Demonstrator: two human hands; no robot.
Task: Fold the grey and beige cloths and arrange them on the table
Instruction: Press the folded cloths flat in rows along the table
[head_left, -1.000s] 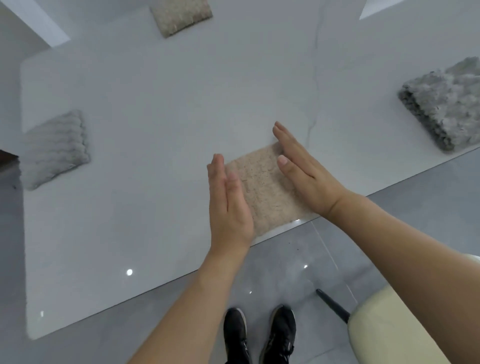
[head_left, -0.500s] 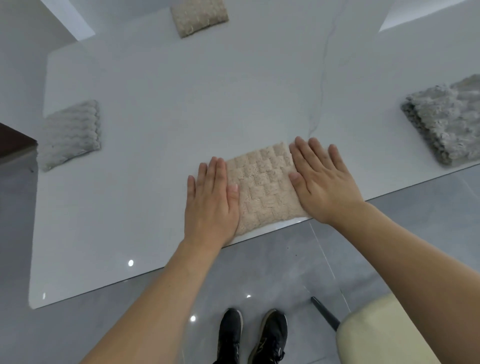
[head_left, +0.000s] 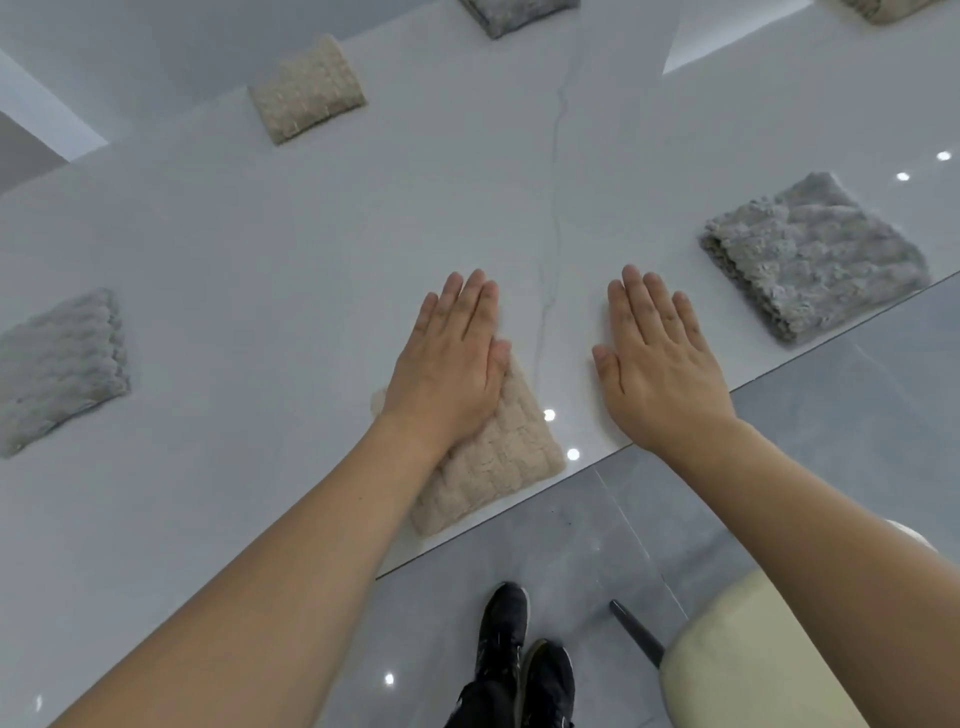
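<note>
Two hands lie flat, fingers straight: the left hand (head_left: 451, 364) presses a folded beige cloth (head_left: 493, 457) at the tabletop (head_left: 311, 249) near edge. The right hand (head_left: 657, 364) rests on bare surface just beside it, with a folded grey cloth (head_left: 815, 254) farther right.

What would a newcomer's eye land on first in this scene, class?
First, the two hands spread flat near the table's front edge: the left hand presses on a folded beige cloth, the right hand lies open over bare tabletop beside it. Next, a folded grey cloth at the right edge.
</note>
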